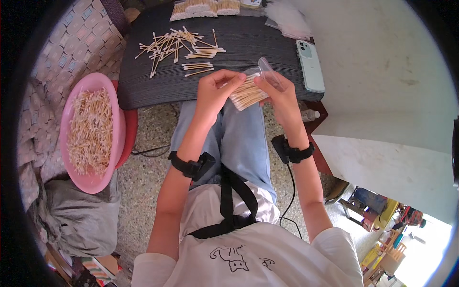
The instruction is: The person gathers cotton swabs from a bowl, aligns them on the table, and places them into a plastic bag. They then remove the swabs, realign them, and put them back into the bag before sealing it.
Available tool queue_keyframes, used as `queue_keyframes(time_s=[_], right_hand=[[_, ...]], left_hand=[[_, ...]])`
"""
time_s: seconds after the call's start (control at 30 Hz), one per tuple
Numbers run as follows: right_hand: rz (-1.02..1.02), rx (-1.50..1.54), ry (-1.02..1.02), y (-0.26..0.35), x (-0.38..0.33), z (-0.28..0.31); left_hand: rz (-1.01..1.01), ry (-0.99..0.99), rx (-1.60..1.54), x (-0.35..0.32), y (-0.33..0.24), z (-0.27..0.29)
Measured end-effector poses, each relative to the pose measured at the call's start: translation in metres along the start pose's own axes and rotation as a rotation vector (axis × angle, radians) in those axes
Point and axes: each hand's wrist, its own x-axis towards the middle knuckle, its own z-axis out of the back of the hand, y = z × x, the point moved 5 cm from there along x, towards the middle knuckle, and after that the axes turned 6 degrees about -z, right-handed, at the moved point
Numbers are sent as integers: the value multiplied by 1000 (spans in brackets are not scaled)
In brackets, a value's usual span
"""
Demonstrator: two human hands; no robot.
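Observation:
Between my two hands, over the near edge of the dark table (258,43), is a clear plastic bag (248,93) packed with cotton swabs that have wooden sticks and white tips. My left hand (216,91) pinches the bag's upper left side with thumb and fingers. At its upper right, my right hand (281,93) grips the bag beside a loose flap of clear film. Beyond my hands, a loose pile of cotton swabs (172,43) spreads over the table, with a few lined up in small rows nearer to me.
A pink basin (119,138) heaped with cotton swabs stands at the left on something red. Filled swab bags (203,8) lie along the table's far edge, near a stack of clear bags (288,19). A pale phone (310,66) rests at the right edge, beside the wall.

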Motion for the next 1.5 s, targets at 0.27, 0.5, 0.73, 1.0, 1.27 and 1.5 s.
queue_keyframes(time_s=[0.27,0.5,0.73,1.0,1.27,1.5], right_hand=[[144,-236,80,10,2,2],[122,-264,95,11,6,7],[107,-236,52,1,4,6],[87,-380,120,5,6,0],[123,-389,17,3,8,6],[170,-513,-17,6,26,10]], left_hand=[[-78,207,275,8,-14,4],[78,-15,50,2,-13,7],[47,-38,18,-3,-9,11],[-3,103,209,2,-5,9],[69,28,59,-4,7,-3],[-182,-160,99,5,14,-7]])
